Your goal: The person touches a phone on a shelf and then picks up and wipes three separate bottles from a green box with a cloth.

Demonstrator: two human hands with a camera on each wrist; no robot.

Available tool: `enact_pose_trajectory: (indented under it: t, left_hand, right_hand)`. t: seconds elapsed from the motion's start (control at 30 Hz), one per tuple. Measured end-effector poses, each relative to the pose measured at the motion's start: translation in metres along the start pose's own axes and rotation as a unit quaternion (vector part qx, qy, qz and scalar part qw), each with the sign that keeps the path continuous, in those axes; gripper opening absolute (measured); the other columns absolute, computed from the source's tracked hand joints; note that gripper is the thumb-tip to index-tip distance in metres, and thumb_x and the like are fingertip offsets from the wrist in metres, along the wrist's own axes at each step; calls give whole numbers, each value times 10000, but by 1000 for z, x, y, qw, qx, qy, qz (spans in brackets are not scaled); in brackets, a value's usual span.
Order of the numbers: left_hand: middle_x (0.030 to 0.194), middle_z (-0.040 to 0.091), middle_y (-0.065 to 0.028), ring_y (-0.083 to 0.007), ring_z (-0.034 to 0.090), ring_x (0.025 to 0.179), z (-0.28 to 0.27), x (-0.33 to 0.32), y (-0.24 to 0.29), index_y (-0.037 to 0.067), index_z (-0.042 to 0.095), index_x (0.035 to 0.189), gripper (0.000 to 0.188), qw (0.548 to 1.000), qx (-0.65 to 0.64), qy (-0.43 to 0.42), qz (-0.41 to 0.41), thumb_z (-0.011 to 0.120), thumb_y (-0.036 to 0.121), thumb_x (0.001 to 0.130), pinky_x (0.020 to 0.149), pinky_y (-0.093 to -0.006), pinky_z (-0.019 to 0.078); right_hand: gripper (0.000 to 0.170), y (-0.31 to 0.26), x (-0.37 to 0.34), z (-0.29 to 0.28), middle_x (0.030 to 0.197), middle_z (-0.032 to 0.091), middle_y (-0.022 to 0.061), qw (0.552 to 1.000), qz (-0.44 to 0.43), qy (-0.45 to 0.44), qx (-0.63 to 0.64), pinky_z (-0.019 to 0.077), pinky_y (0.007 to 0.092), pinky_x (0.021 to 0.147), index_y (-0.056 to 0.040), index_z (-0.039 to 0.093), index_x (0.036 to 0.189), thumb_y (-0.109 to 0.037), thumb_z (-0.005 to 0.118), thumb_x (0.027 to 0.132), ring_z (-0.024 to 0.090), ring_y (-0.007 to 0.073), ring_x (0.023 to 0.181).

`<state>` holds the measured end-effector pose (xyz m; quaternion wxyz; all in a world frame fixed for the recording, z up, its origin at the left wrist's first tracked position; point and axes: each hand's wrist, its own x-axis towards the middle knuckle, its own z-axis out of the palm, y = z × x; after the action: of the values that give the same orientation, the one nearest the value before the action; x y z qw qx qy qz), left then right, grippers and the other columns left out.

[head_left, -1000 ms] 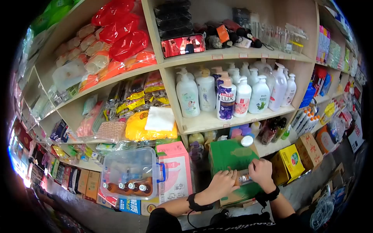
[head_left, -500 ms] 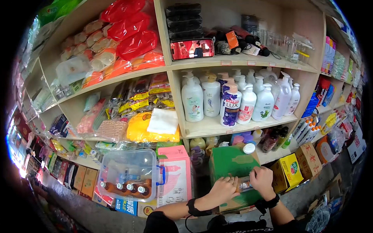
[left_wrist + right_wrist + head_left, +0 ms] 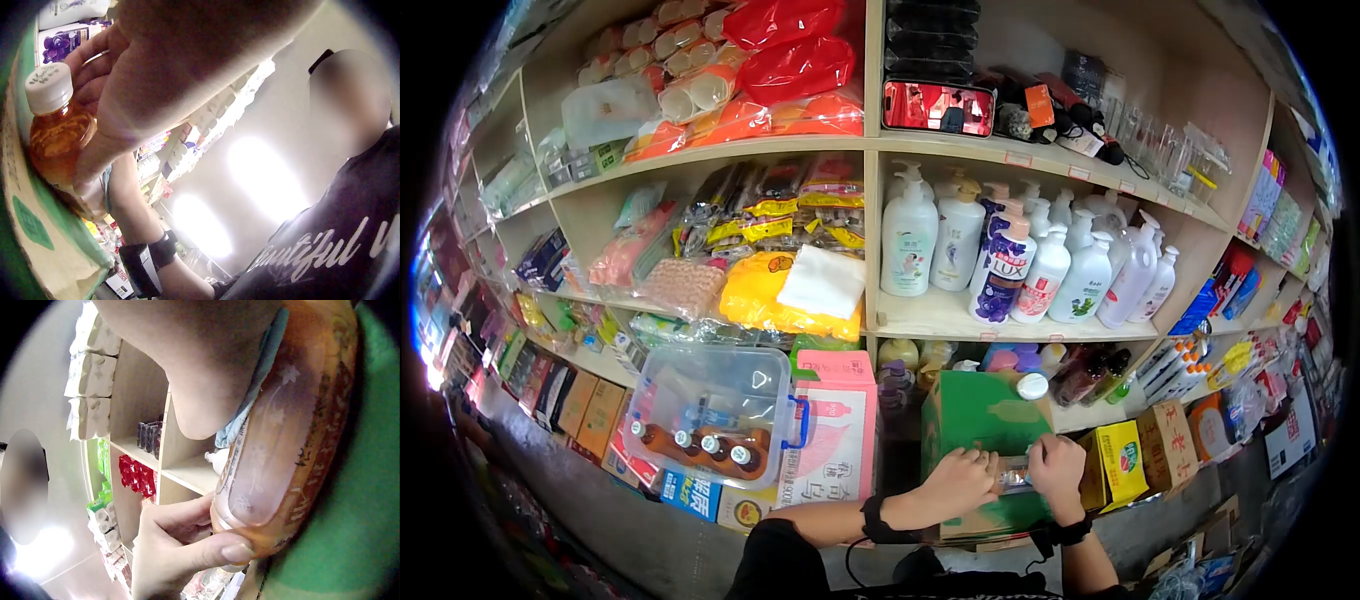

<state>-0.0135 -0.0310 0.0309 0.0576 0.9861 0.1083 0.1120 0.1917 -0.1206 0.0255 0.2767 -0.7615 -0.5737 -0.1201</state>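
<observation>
A plastic bottle (image 3: 275, 444) of amber liquid lies on its side across the top of a green carton (image 3: 972, 410). Its white cap (image 3: 49, 87) shows in the left wrist view. My left hand (image 3: 956, 486) grips the bottle at its cap end, thumb and fingers on opposite sides. Against the bottle's other end, my right hand (image 3: 1057, 476) holds a thin blue-grey cloth (image 3: 262, 375) with curled fingers. Part of the cloth is hidden under that hand. Between the two hands the printed side of the bottle stays visible.
Left of the carton stand a pink-and-white box (image 3: 832, 430) and a clear plastic bin (image 3: 710, 380) holding several brown bottles (image 3: 725, 450). Pump bottles (image 3: 908, 240) line the shelf ahead, with a phone (image 3: 938, 107) above them. A yellow box (image 3: 1115, 462) is right of the carton.
The head view has turned and tilted, so the shelves have shifted in it. Both hands stay at the bottle on the carton, the right one with only a slight shift.
</observation>
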Motion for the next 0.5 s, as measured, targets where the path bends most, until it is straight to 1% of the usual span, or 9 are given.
enact_pose_trajectory:
  t: [0.1,0.23,0.33,0.4,0.5]
  left_hand:
    - [1151,729,-221,-284,700,1031,-2,0,0,-123,631,1294,757,1000,-2,-2,-4,718,519,903,878,-350,559]
    - [1134,731,-214,-279,700,1011,3,-1,-1,-122,634,1285,764,1000,7,20,-1,735,520,884,859,-348,560]
    - [1115,730,-211,-274,699,995,5,-1,-1,-124,637,1274,766,1000,-5,19,1,759,509,861,840,-347,561]
    - [1103,731,-208,-272,698,992,5,-1,0,-128,640,1259,755,999,-8,41,-1,775,490,849,831,-348,561]
    - [1103,732,-206,-272,699,982,2,-1,0,-133,642,1251,752,999,-6,43,4,783,484,845,821,-348,562]
  right_hand:
    - [193,-1,1,-1,653,629,196,1000,2,-2,-5,518,505,573,-30,633,705,-167,637,842,649,399,621]
    - [199,0,1,0,653,630,196,1000,11,-12,-9,518,505,571,-31,627,698,-171,644,838,649,399,622]
    - [199,-2,2,-1,651,628,194,1000,6,-3,-11,517,506,569,-33,627,694,-169,643,839,648,399,622]
    - [197,-2,2,-2,647,627,193,1000,8,-3,-2,515,505,564,-34,628,696,-165,640,842,648,399,622]
    - [195,-2,2,-2,645,626,192,1000,4,6,-4,515,501,562,-35,629,697,-163,637,844,648,399,620]
